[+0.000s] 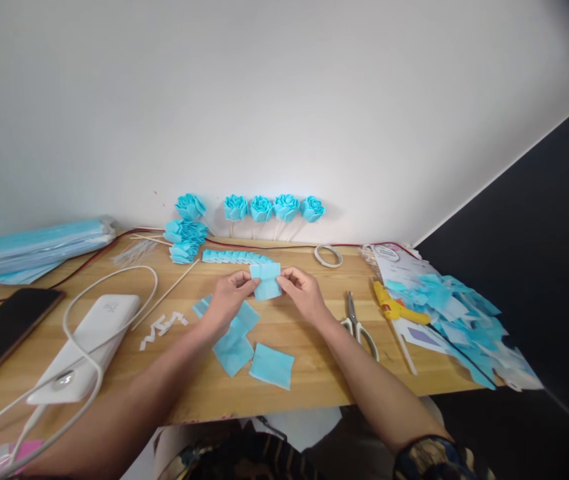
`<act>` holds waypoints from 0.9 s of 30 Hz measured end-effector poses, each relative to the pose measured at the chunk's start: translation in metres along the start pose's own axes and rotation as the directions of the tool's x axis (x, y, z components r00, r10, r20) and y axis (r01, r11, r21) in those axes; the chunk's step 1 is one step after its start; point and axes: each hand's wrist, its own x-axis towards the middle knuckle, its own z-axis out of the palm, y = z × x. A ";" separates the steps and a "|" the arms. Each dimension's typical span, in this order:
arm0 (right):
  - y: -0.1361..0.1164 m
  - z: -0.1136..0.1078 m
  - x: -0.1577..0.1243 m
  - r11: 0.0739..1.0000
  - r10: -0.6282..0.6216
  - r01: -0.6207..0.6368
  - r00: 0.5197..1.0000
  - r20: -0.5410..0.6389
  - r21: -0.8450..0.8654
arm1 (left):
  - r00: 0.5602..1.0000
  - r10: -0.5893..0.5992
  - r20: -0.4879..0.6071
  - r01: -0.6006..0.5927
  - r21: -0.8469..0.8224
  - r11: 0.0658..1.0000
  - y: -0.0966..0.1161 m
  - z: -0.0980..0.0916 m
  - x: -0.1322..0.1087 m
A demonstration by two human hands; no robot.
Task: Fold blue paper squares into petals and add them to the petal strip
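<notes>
Between my two hands a small blue fabric piece [266, 283] is held up above the wooden table, with a crease running across it. My left hand [234, 293] pinches its left edge between thumb and fingers. On the opposite edge, my right hand [303, 291] grips it the same way. Flat blue squares lie below: one blue square [272, 365] by itself near the front, and several overlapping blue pieces [234, 347] partly under my left wrist. Just behind my hands runs a row of folded blue pieces [234, 257].
Blue flowers on sticks [273, 208] lean on the wall. Scissors [354, 320], a tape roll [328, 256], a yellow glue gun [394, 303] and a blue scrap pile [459, 313] are on the right. A white power bank [89, 347], phone [9, 333] and packaged blue masks [44, 247] are left.
</notes>
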 end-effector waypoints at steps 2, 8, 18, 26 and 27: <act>0.000 0.001 -0.001 1.000 -0.009 0.009 1.000 -0.021 -0.019 | 1.000 0.011 -0.017 -0.011 0.000 1.000 0.001 0.000 0.000; 0.001 0.001 -0.002 0.995 -0.045 0.042 0.999 -0.030 -0.094 | 0.999 0.028 0.029 -0.029 0.010 1.000 0.001 0.004 -0.001; 0.003 -0.009 0.001 0.993 -0.076 0.068 0.994 -0.077 -0.098 | 0.990 0.055 -0.128 -0.052 0.027 0.998 0.002 -0.005 0.002; -0.006 -0.065 0.021 0.993 -0.115 0.105 0.963 -0.246 -0.052 | 0.993 0.047 -0.106 -0.053 -0.056 0.997 0.004 -0.006 -0.001; -0.007 -0.070 0.023 0.991 -0.118 0.103 0.968 -0.221 -0.081 | 0.993 0.049 -0.109 -0.056 -0.062 0.997 0.005 -0.006 -0.001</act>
